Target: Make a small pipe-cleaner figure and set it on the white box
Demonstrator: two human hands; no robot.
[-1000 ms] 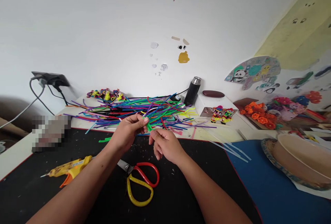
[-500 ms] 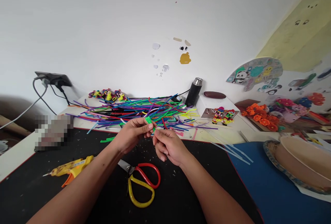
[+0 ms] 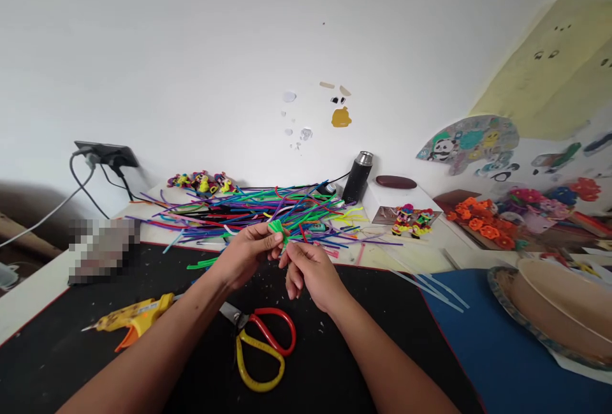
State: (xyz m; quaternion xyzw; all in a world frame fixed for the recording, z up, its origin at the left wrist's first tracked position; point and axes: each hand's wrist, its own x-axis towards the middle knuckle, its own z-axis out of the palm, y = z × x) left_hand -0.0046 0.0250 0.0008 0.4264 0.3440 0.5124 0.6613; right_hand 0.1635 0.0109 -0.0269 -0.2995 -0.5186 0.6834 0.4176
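Observation:
A small bundle of bent green pipe cleaners [image 3: 276, 228] is pinched between the thumb and fingers of my left hand [image 3: 248, 249]. My right hand [image 3: 312, 268] meets it from the right, thumb and forefinger closed on the bundle's lower end, the other fingers curled beneath. Both hands are above the black mat [image 3: 344, 350]. Below them lie scissors [image 3: 262, 344] with one red and one yellow handle, the blades partly behind my left forearm. More green pipe cleaners [image 3: 203, 263] rest on the mat left of my left wrist.
A heap of coloured pipe cleaners [image 3: 229, 210] spreads along the back. The yellow glue gun [image 3: 136, 318] lies left of my forearm. A black flask [image 3: 357, 178] and small figures [image 3: 411, 221] stand behind. Clear glue sticks [image 3: 435, 289] and a round basin [image 3: 564, 312] are at right.
The view has tilted slightly, so the scene sits a little lower. Both hands keep hold of the green bundle, whose upper end looks somewhat more spread.

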